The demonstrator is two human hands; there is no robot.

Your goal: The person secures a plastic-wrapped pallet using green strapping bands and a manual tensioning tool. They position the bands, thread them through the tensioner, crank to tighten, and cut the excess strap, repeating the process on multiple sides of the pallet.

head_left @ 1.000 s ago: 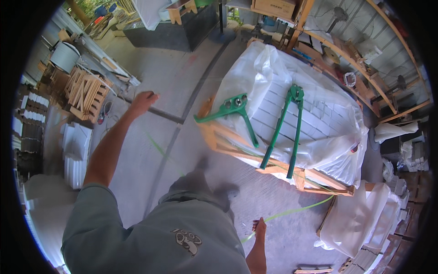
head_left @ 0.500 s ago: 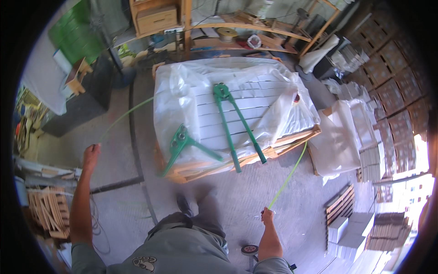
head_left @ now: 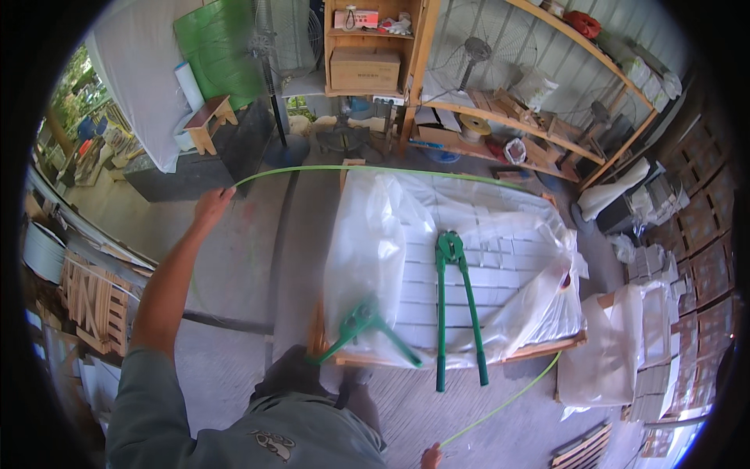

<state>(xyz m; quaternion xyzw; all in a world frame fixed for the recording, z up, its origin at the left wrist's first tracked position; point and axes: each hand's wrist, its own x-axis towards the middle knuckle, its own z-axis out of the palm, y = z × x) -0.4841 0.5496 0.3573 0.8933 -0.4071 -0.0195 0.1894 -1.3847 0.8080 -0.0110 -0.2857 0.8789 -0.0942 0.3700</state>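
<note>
A green strap (head_left: 336, 168) is pinched in my left hand (head_left: 212, 208), raised beyond the left side of a plastic-wrapped stack (head_left: 500, 234) on a wooden pallet. From there it arches along the stack's far edge. My right hand (head_left: 431, 456), cut off by the lower edge, is closed on a green strap length (head_left: 508, 399) running up to the pallet's near right corner. On the plastic lie a long-handled green strapping sealer (head_left: 451, 250) and a green strapping tensioner (head_left: 363, 322). Neither hand touches these tools.
Behind the stack stand a wooden shelf (head_left: 414, 102) and fans. A small wooden stool (head_left: 209, 121) sits on a dark block at the left. Wrapped stacks (head_left: 601, 344) line the right side; a slatted pallet (head_left: 582, 447) lies at lower right. Wooden slats (head_left: 94, 301) are at the left.
My left hand has risen, lifting the strap into an arch along the stack's far edge. My view has shifted, so the stack sits farther right and lower, and my right hand is near the bottom edge.
</note>
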